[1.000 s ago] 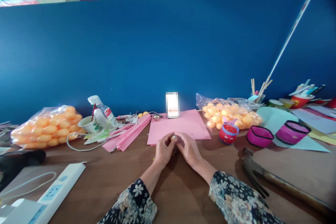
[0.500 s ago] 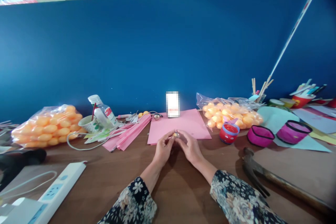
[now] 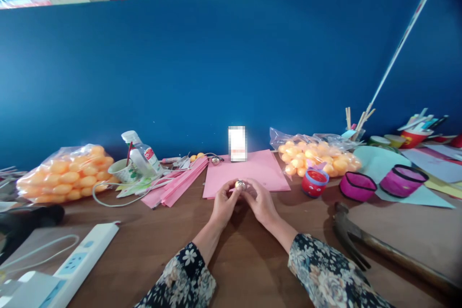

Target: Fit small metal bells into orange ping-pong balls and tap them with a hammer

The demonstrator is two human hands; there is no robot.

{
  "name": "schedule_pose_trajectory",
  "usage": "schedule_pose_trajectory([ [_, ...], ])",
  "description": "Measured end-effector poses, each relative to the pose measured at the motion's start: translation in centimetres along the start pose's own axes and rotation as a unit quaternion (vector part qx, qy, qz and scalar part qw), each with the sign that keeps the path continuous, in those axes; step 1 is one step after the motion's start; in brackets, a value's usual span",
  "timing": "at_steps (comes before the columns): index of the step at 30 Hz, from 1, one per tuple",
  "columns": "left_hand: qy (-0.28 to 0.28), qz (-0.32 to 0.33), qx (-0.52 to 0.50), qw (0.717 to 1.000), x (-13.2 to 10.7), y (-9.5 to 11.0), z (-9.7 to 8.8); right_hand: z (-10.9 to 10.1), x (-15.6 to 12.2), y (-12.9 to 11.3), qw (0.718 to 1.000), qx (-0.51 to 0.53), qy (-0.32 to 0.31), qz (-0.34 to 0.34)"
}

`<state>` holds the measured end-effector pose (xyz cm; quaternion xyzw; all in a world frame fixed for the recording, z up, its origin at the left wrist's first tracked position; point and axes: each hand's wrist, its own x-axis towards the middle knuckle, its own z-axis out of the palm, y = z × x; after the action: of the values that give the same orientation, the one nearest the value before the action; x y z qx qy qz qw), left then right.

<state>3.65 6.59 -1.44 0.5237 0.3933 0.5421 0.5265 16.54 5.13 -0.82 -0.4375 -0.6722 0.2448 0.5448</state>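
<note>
My left hand (image 3: pixel 224 207) and my right hand (image 3: pixel 260 202) meet at the middle of the brown table, fingertips pinched together on a small shiny round metal thing (image 3: pixel 240 185), perhaps a little bell. They hover just over the near edge of a pink paper sheet (image 3: pixel 249 169). A similar small metal ball (image 3: pixel 215 160) lies at the sheet's far left corner. Both forearms wear dark flowered sleeves.
Bags of orange balls lie at left (image 3: pixel 63 173) and right (image 3: pixel 317 156). A pink paper stack (image 3: pixel 178 185), a bottle (image 3: pixel 141 154) and a paper cup (image 3: pixel 121 171) sit to the left. A red cup (image 3: pixel 314 183), two magenta bands (image 3: pixel 402 180), a hammer (image 3: pixel 352 238) and a power strip (image 3: pixel 77 262) surround me.
My fingers have turned the small metal thing and lifted it a little, so more of it shows between the fingertips. The hands stay in the same spot.
</note>
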Motion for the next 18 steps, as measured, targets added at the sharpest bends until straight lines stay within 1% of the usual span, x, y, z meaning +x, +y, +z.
schedule_pose_trajectory([
  [3,0.009,0.001,0.016,1.0,-0.05,-0.06,-0.09,0.06,-0.04,0.23,0.999,-0.024,0.0,-0.027],
  [5,0.003,0.003,0.029,1.0,-0.04,-0.15,-0.19,0.11,-0.08,0.37,0.999,-0.037,0.001,-0.037],
  [8,-0.006,0.005,0.04,0.999,0.0,-0.26,-0.29,0.06,-0.13,0.44,0.998,-0.047,0.001,-0.03],
  [12,-0.001,0.0,0.029,1.0,0.01,-0.29,-0.29,-0.13,-0.12,0.35,0.998,-0.054,-0.005,-0.028],
  [15,0.001,-0.001,0.027,1.0,-0.03,-0.18,-0.21,-0.03,-0.11,0.43,0.999,-0.037,-0.016,-0.018],
  [18,-0.004,0.005,0.027,1.0,-0.1,0.08,-0.09,0.27,-0.12,0.68,1.0,-0.016,-0.014,0.0],
])
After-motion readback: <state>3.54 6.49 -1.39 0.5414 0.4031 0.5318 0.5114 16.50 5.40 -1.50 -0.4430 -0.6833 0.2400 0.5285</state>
